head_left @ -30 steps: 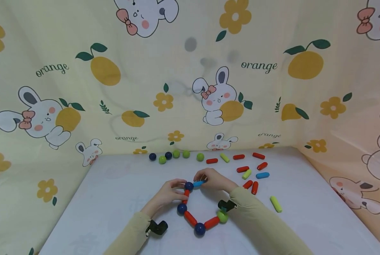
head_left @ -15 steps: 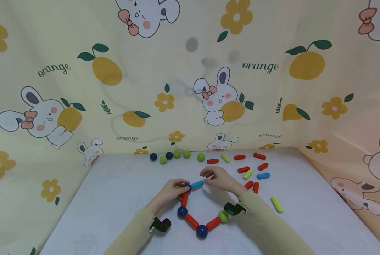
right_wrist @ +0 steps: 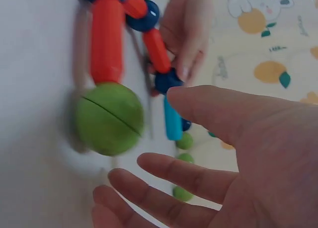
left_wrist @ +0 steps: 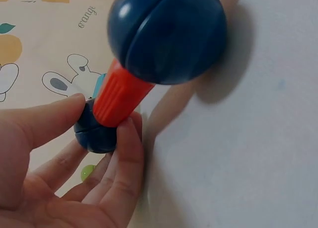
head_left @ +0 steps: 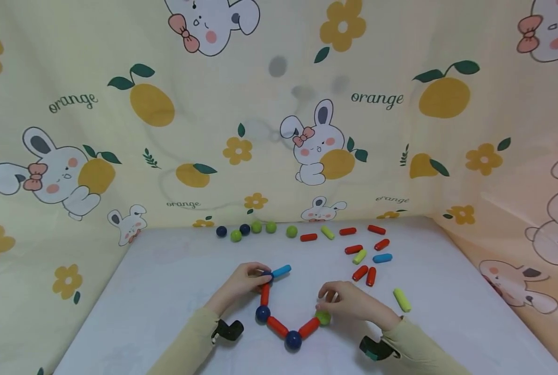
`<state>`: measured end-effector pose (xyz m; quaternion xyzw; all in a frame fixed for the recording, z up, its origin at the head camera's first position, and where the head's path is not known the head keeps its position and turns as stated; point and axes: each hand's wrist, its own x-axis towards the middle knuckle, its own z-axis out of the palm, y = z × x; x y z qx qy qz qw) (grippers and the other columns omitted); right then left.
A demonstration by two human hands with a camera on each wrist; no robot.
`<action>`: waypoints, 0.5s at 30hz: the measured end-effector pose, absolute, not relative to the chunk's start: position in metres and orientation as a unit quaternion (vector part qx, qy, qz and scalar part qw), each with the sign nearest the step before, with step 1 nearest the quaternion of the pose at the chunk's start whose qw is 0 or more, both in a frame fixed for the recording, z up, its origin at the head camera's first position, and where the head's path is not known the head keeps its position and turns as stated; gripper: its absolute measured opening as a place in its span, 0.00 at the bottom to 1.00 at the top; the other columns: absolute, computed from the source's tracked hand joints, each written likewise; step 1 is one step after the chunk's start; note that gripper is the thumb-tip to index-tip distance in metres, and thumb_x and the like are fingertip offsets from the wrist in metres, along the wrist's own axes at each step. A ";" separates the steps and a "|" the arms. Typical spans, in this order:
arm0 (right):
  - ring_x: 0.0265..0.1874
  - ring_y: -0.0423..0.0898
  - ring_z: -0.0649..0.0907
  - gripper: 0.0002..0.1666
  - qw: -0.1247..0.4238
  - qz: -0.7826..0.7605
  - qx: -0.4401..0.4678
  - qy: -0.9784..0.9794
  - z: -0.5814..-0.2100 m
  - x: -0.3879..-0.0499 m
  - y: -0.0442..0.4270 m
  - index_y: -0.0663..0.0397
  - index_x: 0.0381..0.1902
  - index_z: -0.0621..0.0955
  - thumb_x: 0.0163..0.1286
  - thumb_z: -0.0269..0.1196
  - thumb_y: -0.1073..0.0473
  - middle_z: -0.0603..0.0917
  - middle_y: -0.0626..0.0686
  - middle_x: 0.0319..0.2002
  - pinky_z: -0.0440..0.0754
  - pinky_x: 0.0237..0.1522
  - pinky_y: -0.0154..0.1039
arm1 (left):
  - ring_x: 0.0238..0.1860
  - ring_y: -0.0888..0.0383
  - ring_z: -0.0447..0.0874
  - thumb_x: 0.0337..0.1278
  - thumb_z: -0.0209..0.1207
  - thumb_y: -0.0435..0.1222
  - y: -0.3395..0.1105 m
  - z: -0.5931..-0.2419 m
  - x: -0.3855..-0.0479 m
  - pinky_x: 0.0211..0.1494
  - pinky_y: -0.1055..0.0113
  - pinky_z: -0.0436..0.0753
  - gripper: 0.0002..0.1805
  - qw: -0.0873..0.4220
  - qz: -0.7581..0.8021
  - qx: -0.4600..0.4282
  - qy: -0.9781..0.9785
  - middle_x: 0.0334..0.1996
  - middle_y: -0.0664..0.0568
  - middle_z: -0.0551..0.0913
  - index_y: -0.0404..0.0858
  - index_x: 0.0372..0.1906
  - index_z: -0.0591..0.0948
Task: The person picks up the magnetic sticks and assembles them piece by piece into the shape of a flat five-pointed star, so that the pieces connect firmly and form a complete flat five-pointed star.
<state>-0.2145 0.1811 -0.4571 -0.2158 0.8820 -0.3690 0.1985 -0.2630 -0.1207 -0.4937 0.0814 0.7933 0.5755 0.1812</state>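
Observation:
My left hand (head_left: 241,283) pinches a dark blue ball (left_wrist: 96,138) between thumb and fingers at the far end of a chain of balls and sticks. A light blue stick (head_left: 281,271) juts from that ball, its other end free. From the same ball a red stick (left_wrist: 119,96) leads to another dark blue ball (left_wrist: 171,34). Two more red sticks and a third dark blue ball (head_left: 293,340) continue the chain to a green ball (right_wrist: 109,119). Beside this green ball hovers my right hand (head_left: 351,302), thumb and fingers spread and holding nothing.
Loose dark blue and green balls (head_left: 256,226) line the table's back edge. Red, yellow-green and blue sticks (head_left: 382,258) lie scattered at the back right. One yellow-green stick (head_left: 402,300) lies nearer, right of my right hand. A printed cloth (head_left: 241,182) hangs behind the white table.
My right hand has let go of the light blue stick and moved down to the green ball. My left hand's fingers have shifted from around the red stick onto the far dark blue ball.

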 end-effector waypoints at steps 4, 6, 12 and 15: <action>0.31 0.47 0.76 0.17 0.204 -0.390 -0.219 0.871 -0.466 -0.209 0.182 0.55 0.43 0.81 0.62 0.67 0.50 0.79 0.49 0.31 0.76 0.31 0.39 | 0.33 0.55 0.81 0.60 0.63 0.40 -0.122 -0.494 -0.262 0.39 0.64 0.83 0.19 0.178 0.572 0.073 0.798 0.38 0.47 0.82 0.35 0.53 0.79; 0.31 0.47 0.77 0.17 0.203 -0.400 -0.214 0.868 -0.471 -0.209 0.183 0.55 0.43 0.81 0.62 0.68 0.51 0.79 0.48 0.31 0.77 0.30 0.37 | 0.33 0.55 0.81 0.59 0.63 0.40 -0.123 -0.495 -0.263 0.38 0.65 0.83 0.19 0.175 0.571 0.069 0.799 0.39 0.47 0.82 0.36 0.53 0.79; 0.31 0.47 0.77 0.19 0.195 -0.421 -0.196 0.864 -0.479 -0.208 0.184 0.54 0.46 0.80 0.60 0.69 0.53 0.78 0.48 0.33 0.78 0.30 0.36 | 0.34 0.54 0.82 0.59 0.64 0.40 -0.125 -0.498 -0.264 0.40 0.64 0.84 0.19 0.171 0.574 0.064 0.799 0.39 0.46 0.82 0.36 0.52 0.79; 0.33 0.47 0.77 0.19 0.188 -0.437 -0.184 0.860 -0.479 -0.209 0.186 0.55 0.48 0.79 0.61 0.69 0.55 0.79 0.49 0.36 0.79 0.32 0.38 | 0.34 0.54 0.82 0.59 0.64 0.39 -0.126 -0.498 -0.264 0.40 0.64 0.84 0.18 0.168 0.579 0.060 0.796 0.40 0.45 0.81 0.36 0.52 0.79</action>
